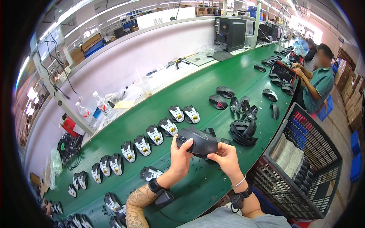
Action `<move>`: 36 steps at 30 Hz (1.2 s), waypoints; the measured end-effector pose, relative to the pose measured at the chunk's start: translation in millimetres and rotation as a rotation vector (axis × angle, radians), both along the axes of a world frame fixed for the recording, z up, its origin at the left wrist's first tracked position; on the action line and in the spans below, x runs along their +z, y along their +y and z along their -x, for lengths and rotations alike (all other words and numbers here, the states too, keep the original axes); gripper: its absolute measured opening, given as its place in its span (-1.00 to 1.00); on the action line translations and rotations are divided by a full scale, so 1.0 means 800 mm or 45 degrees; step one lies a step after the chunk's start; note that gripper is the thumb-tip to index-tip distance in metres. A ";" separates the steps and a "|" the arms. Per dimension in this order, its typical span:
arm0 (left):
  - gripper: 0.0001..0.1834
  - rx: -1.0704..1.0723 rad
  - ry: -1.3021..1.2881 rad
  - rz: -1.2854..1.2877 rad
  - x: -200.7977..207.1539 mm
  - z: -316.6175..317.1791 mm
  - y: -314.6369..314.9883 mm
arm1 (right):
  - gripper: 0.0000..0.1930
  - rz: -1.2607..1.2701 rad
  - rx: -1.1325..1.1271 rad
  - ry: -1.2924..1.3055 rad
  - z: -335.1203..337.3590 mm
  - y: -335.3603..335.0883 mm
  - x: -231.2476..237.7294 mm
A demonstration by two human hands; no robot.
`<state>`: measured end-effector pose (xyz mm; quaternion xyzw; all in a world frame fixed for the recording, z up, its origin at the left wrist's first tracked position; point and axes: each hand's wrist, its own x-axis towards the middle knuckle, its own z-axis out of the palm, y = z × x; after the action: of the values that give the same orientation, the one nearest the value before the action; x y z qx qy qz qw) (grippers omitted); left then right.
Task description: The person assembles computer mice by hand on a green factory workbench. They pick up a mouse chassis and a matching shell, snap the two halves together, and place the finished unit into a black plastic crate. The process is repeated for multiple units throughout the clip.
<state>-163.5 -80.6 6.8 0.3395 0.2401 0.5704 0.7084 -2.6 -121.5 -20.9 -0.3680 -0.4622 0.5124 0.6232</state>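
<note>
I hold a black computer mouse (pixel 198 141) over the green conveyor belt (pixel 213 81) with both hands. My left hand (pixel 180 156) grips its left end, thumb up on the front edge. My right hand (pixel 225 156) holds the right underside, fingers curled beneath the shell. A stack of black mouse top shells (pixel 243 132) lies just right of the mouse. An open mouse base with a white circuit board (pixel 149 173) lies by my left wrist.
A row of open mouse bases (pixel 155 135) runs diagonally along the belt. Assembled black mice (pixel 218 101) lie further up. A dark plastic crate (pixel 304 163) stands at the right. A seated person in a green shirt (pixel 318 84) works upstream. Water bottles (pixel 102 106) stand at the left.
</note>
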 end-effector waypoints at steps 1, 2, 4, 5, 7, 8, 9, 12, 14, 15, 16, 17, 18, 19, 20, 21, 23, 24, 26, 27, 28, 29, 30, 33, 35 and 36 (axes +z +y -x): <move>-0.65 0.006 0.023 -0.006 0.001 0.000 -0.001 | -0.80 0.016 0.019 0.005 -0.002 0.001 -0.001; -0.65 0.012 0.045 -0.012 0.002 -0.001 -0.001 | -0.79 0.032 0.038 0.011 -0.003 0.001 -0.002; -0.66 0.012 0.081 0.000 0.002 -0.002 -0.002 | -0.80 0.032 0.054 0.053 -0.003 0.001 -0.002; -0.66 0.009 0.096 0.015 0.002 -0.002 -0.002 | -0.80 0.032 0.062 0.074 -0.003 0.001 -0.002; -0.66 0.003 0.117 0.038 0.001 -0.002 -0.001 | -0.80 0.034 0.058 0.112 -0.003 0.002 -0.006; -0.66 -0.002 0.121 0.046 -0.002 -0.003 -0.001 | -0.80 0.034 0.056 0.131 -0.003 0.003 -0.009; -0.66 -0.008 0.125 0.054 -0.003 -0.003 0.000 | -0.80 0.032 0.058 0.143 -0.003 0.003 -0.010; -0.65 -0.043 0.116 0.073 -0.002 -0.002 -0.001 | -0.80 0.042 0.057 0.158 -0.003 0.002 -0.012; -0.70 -0.033 0.177 0.063 0.001 0.001 -0.002 | -0.78 0.068 0.047 0.142 0.000 -0.001 -0.009; -0.72 -0.025 0.209 0.057 0.003 0.002 -0.003 | -0.77 0.075 0.063 0.148 0.000 0.000 -0.010; -0.72 -0.079 0.152 0.108 0.004 0.005 -0.001 | -0.77 0.082 0.079 0.154 -0.001 0.001 -0.011; -0.70 -0.132 0.096 0.159 0.005 0.010 0.003 | -0.76 0.089 0.094 0.159 -0.003 0.001 -0.012; -0.65 -0.184 0.038 0.209 0.005 0.013 0.005 | -0.76 0.085 0.122 0.152 -0.005 0.001 -0.011; -0.56 -0.140 0.138 0.215 0.005 0.013 0.006 | -0.76 0.081 0.150 0.144 -0.007 0.000 -0.010; -0.57 -0.135 0.165 0.213 0.001 0.015 0.008 | -0.75 0.077 0.177 0.136 -0.008 0.000 -0.008; -0.58 -0.132 0.192 0.211 -0.005 0.017 0.012 | -0.68 0.018 0.102 0.105 -0.007 -0.001 -0.004; -0.58 -0.131 0.244 0.190 -0.007 0.020 0.014 | -0.52 -0.100 -0.050 0.042 -0.001 -0.003 0.006; -0.58 -0.133 0.269 0.174 -0.007 0.021 0.015 | -0.44 -0.155 -0.054 -0.077 -0.001 -0.004 0.014; -0.56 -0.130 0.327 0.166 -0.003 0.022 0.014 | -0.27 -0.264 -0.059 -0.315 -0.006 -0.001 0.030; -0.54 -0.130 0.362 0.172 0.004 0.018 0.011 | -0.21 -0.292 0.026 -0.525 -0.018 0.006 0.027; -0.52 -0.129 0.396 0.179 0.008 0.016 0.010 | -0.21 -0.251 0.041 -0.518 -0.022 0.009 0.027; -0.50 -0.152 0.360 0.210 0.008 0.016 0.011 | -0.21 -0.211 0.056 -0.511 -0.025 0.011 0.026; -0.47 -0.172 0.323 0.237 0.008 0.016 0.013 | -0.21 -0.175 0.073 -0.505 -0.026 0.012 0.027; -0.41 -0.432 0.353 0.206 0.004 0.031 0.020 | -0.23 -0.012 0.084 -0.300 -0.027 0.014 0.031; -0.40 -0.479 0.492 0.209 0.011 0.029 0.015 | -0.22 0.048 0.090 -0.263 -0.029 0.017 0.030; -0.43 -0.458 0.505 0.156 0.009 0.027 0.014 | -0.23 0.065 0.102 -0.256 -0.030 0.018 0.028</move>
<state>-185.1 -69.1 13.8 0.4383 0.3439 0.3422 0.7567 21.1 -107.1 1.5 -0.4144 -0.5235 0.5089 0.5433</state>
